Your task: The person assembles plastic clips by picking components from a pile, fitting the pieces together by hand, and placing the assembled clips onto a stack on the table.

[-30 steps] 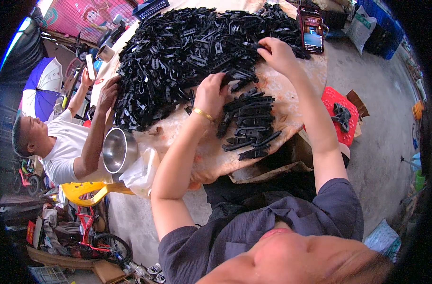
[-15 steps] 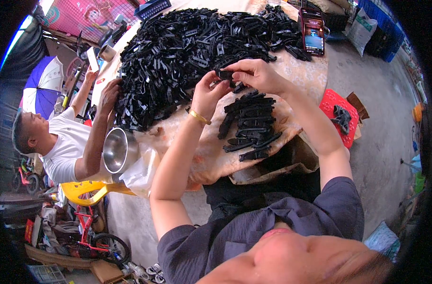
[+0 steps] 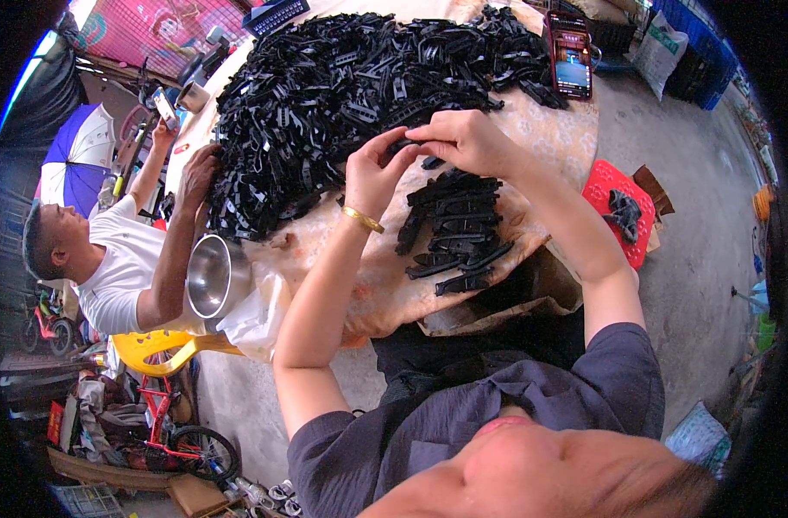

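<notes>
Your left hand (image 3: pixel 375 173) and right hand (image 3: pixel 465 140) pinch one small black plastic clip (image 3: pixel 409 143) between their fingertips, held just above the cloth-covered table (image 3: pixel 556 138), between the big heap of black plastic clips (image 3: pixel 342 86) and the neat row of sorted clips (image 3: pixel 453 226).

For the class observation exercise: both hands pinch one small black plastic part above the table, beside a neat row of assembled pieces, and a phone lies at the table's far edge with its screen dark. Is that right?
Not quite: in the head view the phone has a lit screen, not a dark one. The rest stands: the left hand and right hand pinch one small black part beside the row of pieces on the table.
</notes>
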Tool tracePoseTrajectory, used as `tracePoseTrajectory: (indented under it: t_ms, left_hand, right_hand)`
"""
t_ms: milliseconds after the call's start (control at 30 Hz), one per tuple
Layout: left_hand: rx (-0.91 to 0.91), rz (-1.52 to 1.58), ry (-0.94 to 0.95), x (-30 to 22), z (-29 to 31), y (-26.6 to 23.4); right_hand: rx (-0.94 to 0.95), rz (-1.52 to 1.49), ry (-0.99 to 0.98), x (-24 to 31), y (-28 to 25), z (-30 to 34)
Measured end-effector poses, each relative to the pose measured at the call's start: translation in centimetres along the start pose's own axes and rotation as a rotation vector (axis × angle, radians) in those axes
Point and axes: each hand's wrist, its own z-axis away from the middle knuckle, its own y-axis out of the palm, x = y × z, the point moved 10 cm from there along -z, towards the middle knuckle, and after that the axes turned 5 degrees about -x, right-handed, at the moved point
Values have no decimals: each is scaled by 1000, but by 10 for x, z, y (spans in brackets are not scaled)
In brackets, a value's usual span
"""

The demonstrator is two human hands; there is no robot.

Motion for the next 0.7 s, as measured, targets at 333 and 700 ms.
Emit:
tracePoseTrajectory:
  t_ms: [333,700]
  left_hand:
    - [31,-326,248,-40,8,2]
    - [19,-368,334,-61,18,14]
  right_hand:
    - [-117,40,-118,6,-11,-1]
    - [108,-314,219,-18,0,4]
